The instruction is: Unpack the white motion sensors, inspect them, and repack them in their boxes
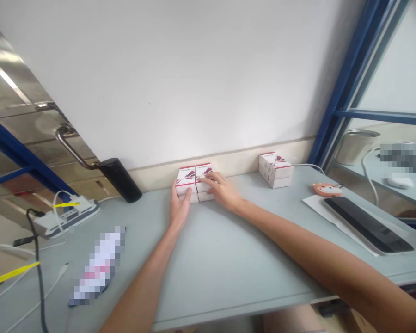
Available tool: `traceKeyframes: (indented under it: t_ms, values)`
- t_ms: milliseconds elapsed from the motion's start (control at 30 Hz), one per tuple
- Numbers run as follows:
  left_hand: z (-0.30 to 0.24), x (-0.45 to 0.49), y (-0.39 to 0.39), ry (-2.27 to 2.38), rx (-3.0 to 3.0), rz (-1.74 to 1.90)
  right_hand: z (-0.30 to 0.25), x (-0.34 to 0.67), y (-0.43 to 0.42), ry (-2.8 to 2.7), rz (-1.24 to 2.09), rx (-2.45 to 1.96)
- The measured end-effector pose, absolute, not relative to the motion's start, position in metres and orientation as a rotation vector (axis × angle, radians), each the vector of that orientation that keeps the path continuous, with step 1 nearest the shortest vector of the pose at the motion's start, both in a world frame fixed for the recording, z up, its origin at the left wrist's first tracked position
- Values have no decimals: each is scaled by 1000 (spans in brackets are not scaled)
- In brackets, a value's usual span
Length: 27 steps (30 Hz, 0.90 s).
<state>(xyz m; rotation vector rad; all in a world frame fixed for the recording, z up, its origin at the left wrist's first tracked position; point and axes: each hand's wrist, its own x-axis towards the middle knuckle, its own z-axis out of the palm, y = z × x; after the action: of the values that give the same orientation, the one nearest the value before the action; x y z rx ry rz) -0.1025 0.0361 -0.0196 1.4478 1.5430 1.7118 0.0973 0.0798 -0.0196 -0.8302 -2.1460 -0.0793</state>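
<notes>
Boxes (189,175), white with red bands, lie beyond both outstretched arms on the grey table (229,259). Left hand (179,206) presses flat against the stack's front; right hand (225,190) rests on top, fingers spread, neither clasping. Likely light, stiff card, best gripped by opposite sides. All shut, contents unseen. Stack stands against the wall (194,83).

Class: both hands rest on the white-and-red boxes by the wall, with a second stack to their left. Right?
No. The head view shows the second stack to the right of the white-and-red boxes the left hand and right hand touch.
</notes>
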Motion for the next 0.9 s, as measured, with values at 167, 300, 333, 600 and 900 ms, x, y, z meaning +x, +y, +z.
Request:
traceKeyframes:
  t_ms: [167,300,333,600,900]
  values:
    - [-18,-105,37,1515,1479,1717,-15,120,73,-2137,251,-899]
    - [-15,-106,38,1513,1495,1708,-8,139,52,-2213,420,-855]
    - [-15,-107,38,1515,1501,1703,-6,143,45,-2226,409,-874]
    - [-11,-92,24,1663,1546,1734,23,209,25,-2122,-219,-1126]
    - [7,-40,-17,1628,2124,1898,-10,291,66,-1625,-415,-1729]
